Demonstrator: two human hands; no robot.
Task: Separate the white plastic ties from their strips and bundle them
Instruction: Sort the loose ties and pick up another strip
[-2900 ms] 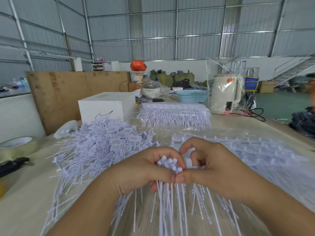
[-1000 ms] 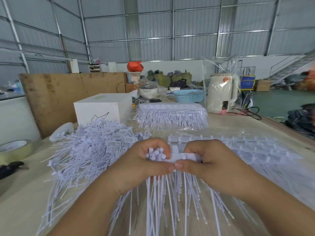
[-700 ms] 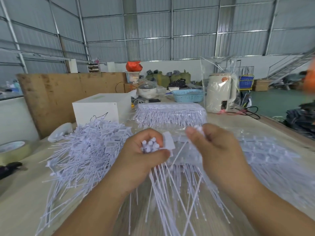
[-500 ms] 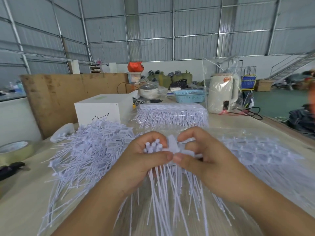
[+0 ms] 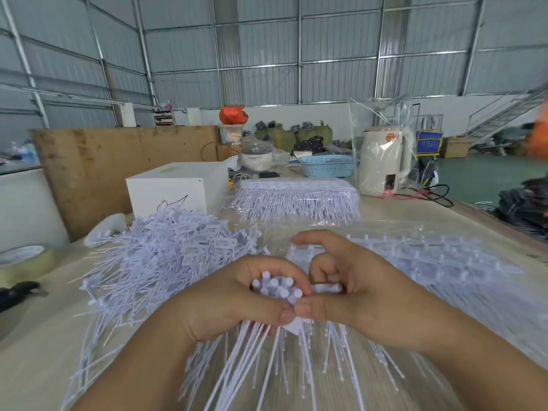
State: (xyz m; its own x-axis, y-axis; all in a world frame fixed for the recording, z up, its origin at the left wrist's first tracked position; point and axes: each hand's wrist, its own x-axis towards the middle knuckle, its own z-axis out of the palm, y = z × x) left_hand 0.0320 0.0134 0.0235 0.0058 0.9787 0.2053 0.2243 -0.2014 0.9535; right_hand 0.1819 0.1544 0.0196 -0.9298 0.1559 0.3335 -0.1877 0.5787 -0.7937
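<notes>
Our left hand (image 5: 234, 304) is curled round a bundle of loose ties (image 5: 277, 287), heads up and level so they can be counted and kept square, while the tails fan down toward us over the bench (image 5: 38, 336). Our right hand (image 5: 355, 295) sits against it, thumb tips nearly touching, and pinches the strip (image 5: 326, 289) from which the next tie is to come; we judge that it is feeding one more head across into the bundle. Keeping both hands tight together means each freed tie passes straight into the left grip without being put down.

Just beyond the right hand lie the unseparated strips (image 5: 415, 256), on a clear plastic sheet, near enough to reach without stretching. To the left spreads a loose heap of white pieces (image 5: 166, 256); whether these are spent strips or finished ties we cannot tell for sure.

Farther back a clear bag (image 5: 296, 200) holds a neat stack of more strips, beside a white box (image 5: 175, 185) whose contents are hidden. A blue basket (image 5: 327, 166) stands behind; what lies in it we cannot make out. A pale kettle (image 5: 382, 161) sits wrapped in a clear bag. A tape roll (image 5: 23, 259) rests at the far left edge.
</notes>
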